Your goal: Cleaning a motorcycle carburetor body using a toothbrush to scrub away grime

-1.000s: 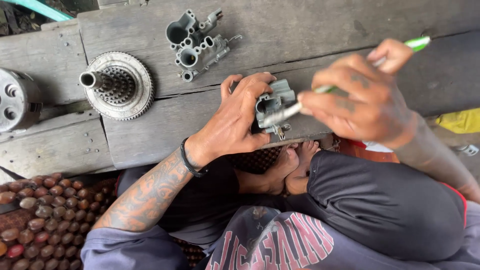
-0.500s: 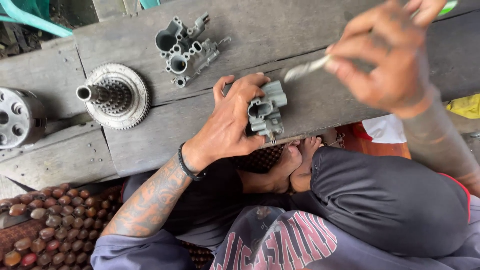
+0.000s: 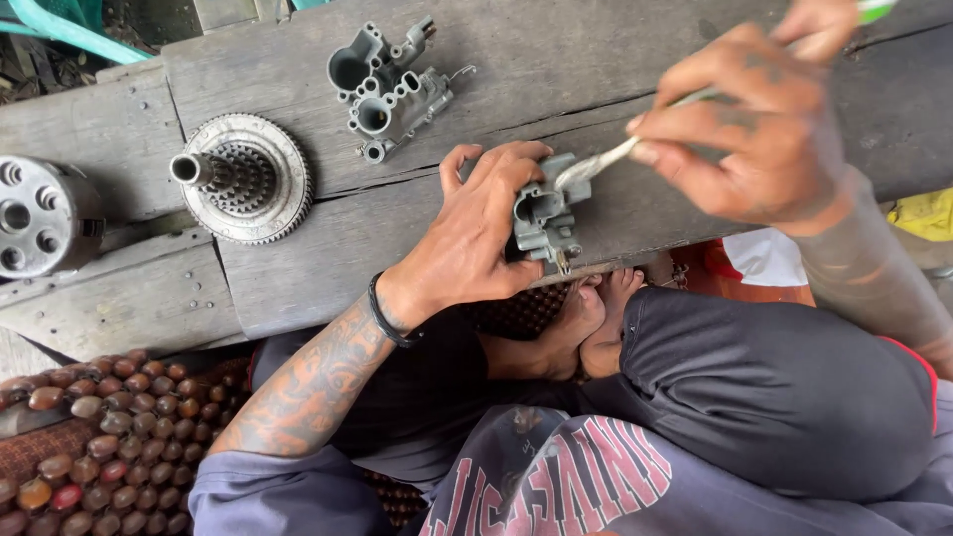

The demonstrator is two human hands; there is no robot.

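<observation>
My left hand (image 3: 475,231) grips a small grey metal carburetor part (image 3: 544,216) and presses it on the weathered wooden plank (image 3: 328,258). My right hand (image 3: 756,134), blurred with motion, holds a green-handled toothbrush (image 3: 635,147); its bristle end touches the top of the part. A black band circles my left wrist. My knees and bare feet lie below the plank's near edge.
A larger grey carburetor body (image 3: 389,91) lies on the plank beyond my left hand. A toothed gear with a shaft (image 3: 240,177) sits to the left, and a round metal drum (image 3: 42,213) at the far left. A brown beaded mat (image 3: 89,437) covers the lower left.
My right hand lifted the toothbrush away up and to the right, then brought its bristles back down onto the part. My left hand kept hold of the part.
</observation>
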